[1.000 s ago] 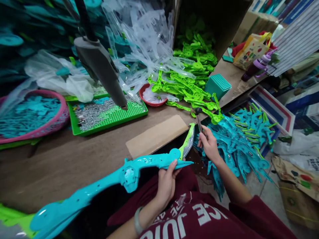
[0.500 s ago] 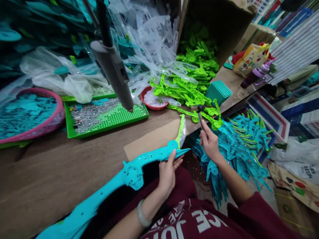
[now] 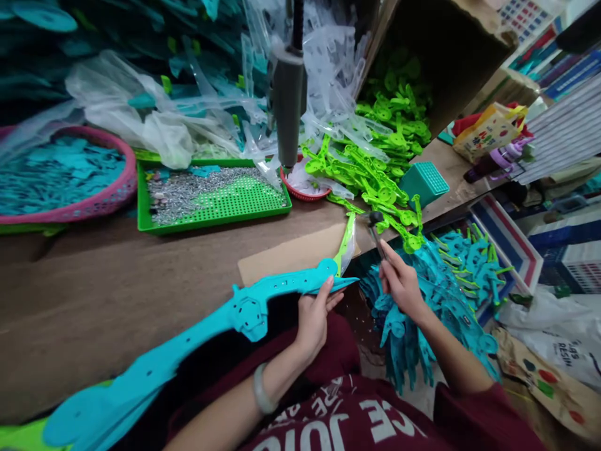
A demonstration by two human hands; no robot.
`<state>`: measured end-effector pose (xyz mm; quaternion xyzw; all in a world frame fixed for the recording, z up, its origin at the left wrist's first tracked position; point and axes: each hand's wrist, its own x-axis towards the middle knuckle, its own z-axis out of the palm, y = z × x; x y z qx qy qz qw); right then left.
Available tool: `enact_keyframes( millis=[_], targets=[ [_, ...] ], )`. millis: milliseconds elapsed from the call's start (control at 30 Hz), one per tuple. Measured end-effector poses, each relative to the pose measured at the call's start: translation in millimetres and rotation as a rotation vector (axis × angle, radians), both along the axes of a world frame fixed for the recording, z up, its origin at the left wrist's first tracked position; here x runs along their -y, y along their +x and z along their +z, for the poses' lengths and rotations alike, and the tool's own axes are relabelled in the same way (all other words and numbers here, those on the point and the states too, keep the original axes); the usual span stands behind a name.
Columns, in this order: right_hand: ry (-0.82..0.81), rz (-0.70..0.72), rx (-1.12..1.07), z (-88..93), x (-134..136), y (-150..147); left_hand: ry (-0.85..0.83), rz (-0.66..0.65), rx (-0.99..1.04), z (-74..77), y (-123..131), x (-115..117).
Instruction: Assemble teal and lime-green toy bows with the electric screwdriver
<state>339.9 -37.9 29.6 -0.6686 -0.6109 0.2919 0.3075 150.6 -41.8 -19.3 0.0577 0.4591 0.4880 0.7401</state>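
Evidently, the left hand (image 3: 313, 319) had its fingers closed on the right end of a long blue piece (image 3: 201, 333), which slanted toward the near left. The right hand (image 3: 401, 282) gripped a hammer (image 3: 377, 235), its head just beside the piece's green arm (image 3: 346, 244). Beyond lay a cardboard strip (image 3: 286, 254); farther left, a green tray (image 3: 220, 220) held small metal parts (image 3: 173, 197).

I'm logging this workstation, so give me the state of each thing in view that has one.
Left hand: closed on teal part
Teal part: held near one end
Right hand: closed on hammer
Hammer: gripped by handle
Green tray: partly covered with metal pieces
Pink basket: loaded with teal pieces
Red basket: holding translucent pieces
Cardboard box: open
Grey tool: hanging
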Motion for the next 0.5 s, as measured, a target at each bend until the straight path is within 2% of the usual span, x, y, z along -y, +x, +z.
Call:
enact_keyframes(
  millis=[67,133,233,300,367,500],
  targets=[
    [0.020,0.124,0.027,6.0,19.6,-7.4,0.015,-0.004,0.010,-1.4,1.3,-0.2],
    [-0.031,0.251,0.076,9.5,35.4,-13.3,0.026,0.000,0.015,-3.4,2.7,0.1],
    [0.033,0.269,0.095,10.9,44.7,-16.8,0.043,0.012,0.014,-6.2,4.1,1.3],
    [0.083,0.345,0.121,12.9,39.9,-18.6,0.063,0.021,0.015,-7.3,4.3,2.1],
    [0.078,0.494,0.177,18.5,28.5,-24.1,0.084,0.032,0.013,-7.9,4.3,2.5],
    [0.137,0.714,0.182,35.6,2.9,-52.8,0.123,0.053,-0.002,-11.0,5.4,1.7]
  ],
)
